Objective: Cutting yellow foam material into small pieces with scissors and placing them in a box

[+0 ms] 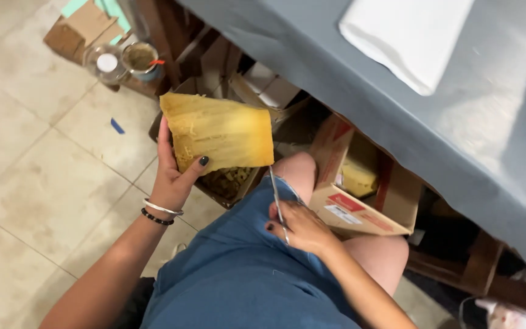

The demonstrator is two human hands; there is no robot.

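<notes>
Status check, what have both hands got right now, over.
Left hand grips a yellow fibrous sheet, held up over an open cardboard box. Right hand holds thin metal scissors, resting on the lap. Nothing between sheet and scissors.

Grey-covered table (397, 103) and tiled floor (38, 183)
A folded white cloth (406, 36) lies on the table — open cardboard boxes (360, 195) and two jars (123, 61) on the floor.

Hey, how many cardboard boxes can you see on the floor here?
3, maybe more hidden under the table: one below the yellow sheet, holding scraps; one by the right knee; one top left.
</notes>
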